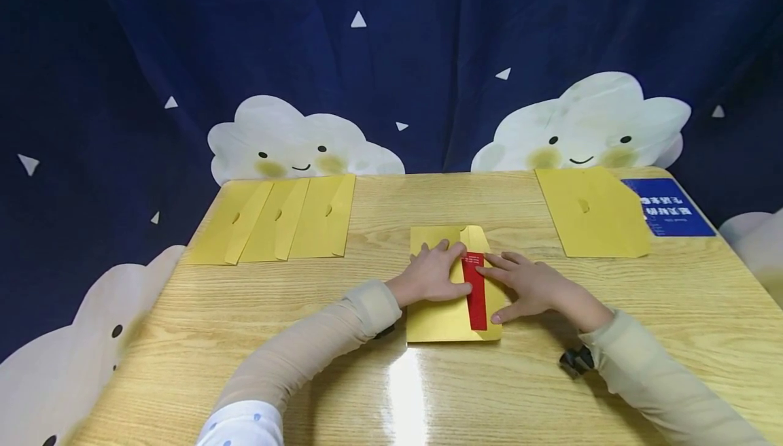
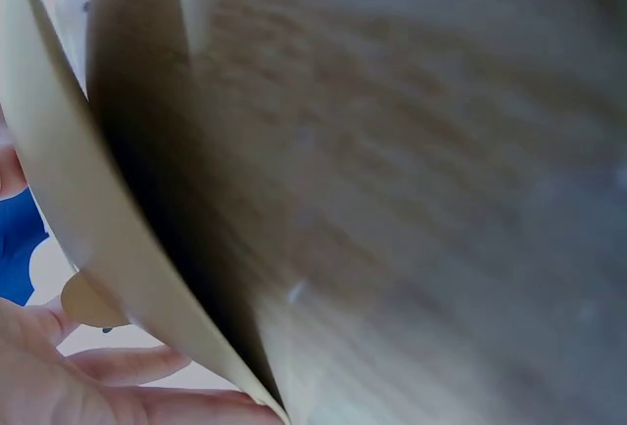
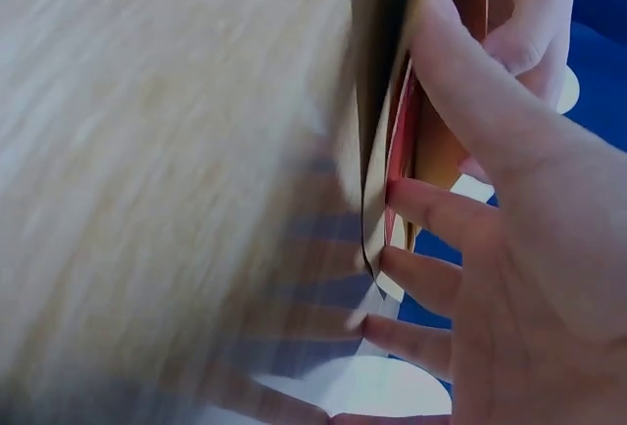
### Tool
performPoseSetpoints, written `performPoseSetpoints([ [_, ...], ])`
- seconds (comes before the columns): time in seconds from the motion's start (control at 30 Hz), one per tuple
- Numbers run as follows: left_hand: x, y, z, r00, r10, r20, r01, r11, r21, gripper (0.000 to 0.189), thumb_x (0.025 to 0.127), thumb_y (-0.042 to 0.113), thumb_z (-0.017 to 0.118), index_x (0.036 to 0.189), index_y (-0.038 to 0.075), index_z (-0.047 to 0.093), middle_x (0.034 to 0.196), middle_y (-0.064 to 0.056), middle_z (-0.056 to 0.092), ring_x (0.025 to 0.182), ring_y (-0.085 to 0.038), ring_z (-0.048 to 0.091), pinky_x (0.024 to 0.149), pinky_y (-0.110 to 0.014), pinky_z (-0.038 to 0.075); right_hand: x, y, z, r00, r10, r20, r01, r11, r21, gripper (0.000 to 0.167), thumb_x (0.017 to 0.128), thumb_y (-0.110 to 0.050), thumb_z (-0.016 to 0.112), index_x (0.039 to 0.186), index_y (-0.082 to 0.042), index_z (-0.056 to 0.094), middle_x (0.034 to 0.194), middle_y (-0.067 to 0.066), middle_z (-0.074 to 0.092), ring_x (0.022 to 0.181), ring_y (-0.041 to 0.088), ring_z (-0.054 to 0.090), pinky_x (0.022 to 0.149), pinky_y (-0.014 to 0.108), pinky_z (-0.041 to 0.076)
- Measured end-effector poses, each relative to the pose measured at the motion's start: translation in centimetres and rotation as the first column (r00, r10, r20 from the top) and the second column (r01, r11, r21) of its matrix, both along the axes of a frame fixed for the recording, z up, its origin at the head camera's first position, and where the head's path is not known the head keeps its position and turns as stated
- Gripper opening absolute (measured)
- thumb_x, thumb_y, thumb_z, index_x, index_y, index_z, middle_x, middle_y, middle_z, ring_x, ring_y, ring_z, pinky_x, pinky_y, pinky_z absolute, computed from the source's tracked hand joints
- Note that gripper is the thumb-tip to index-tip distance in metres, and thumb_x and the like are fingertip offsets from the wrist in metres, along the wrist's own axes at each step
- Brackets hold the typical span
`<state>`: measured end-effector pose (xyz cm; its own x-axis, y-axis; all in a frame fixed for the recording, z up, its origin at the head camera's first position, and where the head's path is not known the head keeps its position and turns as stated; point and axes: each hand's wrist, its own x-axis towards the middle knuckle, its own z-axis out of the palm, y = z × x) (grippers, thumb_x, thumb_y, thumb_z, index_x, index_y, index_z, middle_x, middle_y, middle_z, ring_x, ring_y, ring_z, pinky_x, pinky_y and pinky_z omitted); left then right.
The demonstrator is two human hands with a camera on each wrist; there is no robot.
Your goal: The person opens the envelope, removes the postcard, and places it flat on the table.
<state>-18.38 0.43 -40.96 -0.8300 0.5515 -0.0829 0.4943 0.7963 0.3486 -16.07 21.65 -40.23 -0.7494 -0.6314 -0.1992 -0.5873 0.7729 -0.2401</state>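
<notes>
A yellow envelope (image 1: 434, 323) lies at mid-table, its flap opened to the right. A red card (image 1: 474, 296) with small pale print shows at its mouth, partly covered by fingers; the right wrist view has the red card (image 3: 400, 141) between layers of yellow paper. My left hand (image 1: 430, 276) rests on the envelope body with spread fingers, thumb touching near the card's left edge. From the right, my right hand (image 1: 533, 287) touches the flap and the card's edge with loosely extended fingers. The left wrist view shows mostly a blurred tabletop and the envelope's edge (image 2: 108, 200).
Three closed yellow envelopes (image 1: 318, 218) overlap in a row at the back left. At the back right, another yellow envelope (image 1: 602, 228) with its flap out partly covers a blue card (image 1: 675, 211) with white lettering. A dark curtain (image 1: 416, 45) hangs behind the wooden table (image 1: 342, 378).
</notes>
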Motion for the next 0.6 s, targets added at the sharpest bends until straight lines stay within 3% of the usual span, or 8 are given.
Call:
performPoseSetpoints([
  [0.4,0.0,0.1,0.0,1.0,-0.006,0.01,0.006,1.0,-0.017,0.053,0.078,0.048,0.057,0.122,0.022,0.043,0.111,-0.009,0.051,0.095,-0.039,0.055,0.075,-0.06,0.043,0.5,-1.2,-0.8,0.991,-0.084,-0.104,0.085,0.996,-0.001,0.083,0.075,-0.066,0.054,0.131,-0.005,0.047,0.138,0.019,0.038,0.121,0.042,0.035,0.073,0.065,0.04],
  [0.6,0.0,0.1,0.1,1.0,-0.004,-0.002,0.004,0.999,-0.034,0.051,0.077,0.048,0.058,0.119,0.023,0.044,0.109,-0.008,0.051,0.091,-0.038,0.055,0.074,-0.06,0.043,0.7,-1.9,-1.3,0.988,-0.106,-0.116,0.111,0.993,0.04,0.091,0.072,-0.066,0.058,0.133,-0.001,0.041,0.142,0.019,0.032,0.122,0.046,0.032,0.073,0.066,0.039],
])
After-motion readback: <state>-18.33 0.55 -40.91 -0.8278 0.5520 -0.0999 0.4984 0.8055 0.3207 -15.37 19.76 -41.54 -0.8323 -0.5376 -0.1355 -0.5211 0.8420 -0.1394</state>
